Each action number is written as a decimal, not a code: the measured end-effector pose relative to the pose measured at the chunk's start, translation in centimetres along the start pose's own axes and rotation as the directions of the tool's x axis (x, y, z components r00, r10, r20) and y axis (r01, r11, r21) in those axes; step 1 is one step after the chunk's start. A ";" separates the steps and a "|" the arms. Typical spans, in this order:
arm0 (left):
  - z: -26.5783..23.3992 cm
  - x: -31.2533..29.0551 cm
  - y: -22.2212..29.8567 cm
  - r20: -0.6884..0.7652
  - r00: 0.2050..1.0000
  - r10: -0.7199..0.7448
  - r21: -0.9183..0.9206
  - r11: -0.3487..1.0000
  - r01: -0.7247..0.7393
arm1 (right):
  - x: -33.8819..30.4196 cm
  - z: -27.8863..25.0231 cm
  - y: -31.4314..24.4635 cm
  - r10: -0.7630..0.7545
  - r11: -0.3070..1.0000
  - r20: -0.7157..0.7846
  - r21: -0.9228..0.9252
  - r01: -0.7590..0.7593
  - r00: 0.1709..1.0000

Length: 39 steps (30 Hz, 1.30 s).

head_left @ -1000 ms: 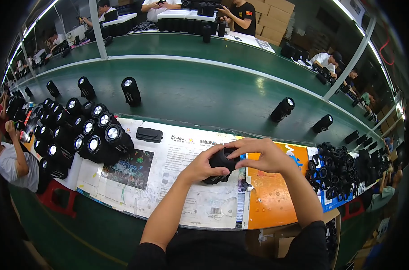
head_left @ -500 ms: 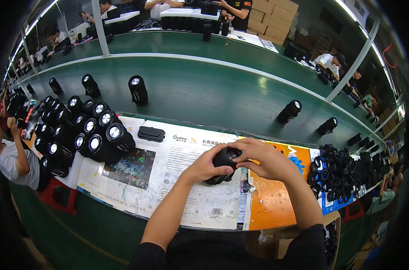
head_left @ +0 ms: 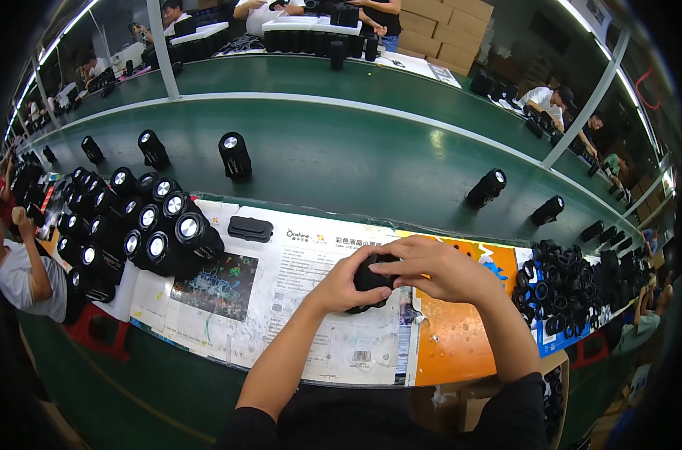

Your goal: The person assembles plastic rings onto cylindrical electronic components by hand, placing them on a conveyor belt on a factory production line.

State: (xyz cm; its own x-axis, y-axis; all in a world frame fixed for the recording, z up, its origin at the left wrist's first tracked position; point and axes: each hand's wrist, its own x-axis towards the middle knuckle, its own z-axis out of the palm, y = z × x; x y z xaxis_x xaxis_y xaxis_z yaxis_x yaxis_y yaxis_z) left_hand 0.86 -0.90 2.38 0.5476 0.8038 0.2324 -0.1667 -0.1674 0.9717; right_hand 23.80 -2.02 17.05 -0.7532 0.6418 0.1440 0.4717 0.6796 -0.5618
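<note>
A black cylindrical speaker (head_left: 370, 277) stands roughly upright on the printed white sheet in front of me, between my hands. My left hand (head_left: 341, 283) wraps its left side, thumb along the near side. Over the top end lie the fingers of my right hand (head_left: 438, 268), closed on its rim and hiding most of it. A black oblong part (head_left: 250, 229) rests farther back on the sheet. To the left stand several black speakers (head_left: 196, 234) with round silver ends, packed close together.
Several speakers (head_left: 235, 156) stand spaced along the green conveyor belt (head_left: 341, 161) beyond the bench. Black rings (head_left: 570, 292) lie heaped at the right, past an orange board (head_left: 457, 341). An open carton (head_left: 468, 409) sits below the bench edge. Co-workers sit at both sides and opposite.
My right fingers have moved over the speaker's top, covering the end that showed before. The speakers on the belt have shifted slightly to the right.
</note>
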 end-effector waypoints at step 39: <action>-0.7 0.1 -1.8 -0.347 0.937 -0.039 -0.502 0.851 -0.151 | 3.5 14.1 7.8 0.667 0.523 -0.380 0.852 -0.039 0.640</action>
State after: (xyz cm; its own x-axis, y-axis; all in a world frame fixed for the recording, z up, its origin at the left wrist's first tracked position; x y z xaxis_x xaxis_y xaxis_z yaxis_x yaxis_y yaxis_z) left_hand 0.60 -0.13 0.58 0.2350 0.9578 0.1654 -0.6364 0.0230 0.7710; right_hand 18.41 0.54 1.68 0.0069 0.9996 0.0272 -0.1147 0.0278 -0.9930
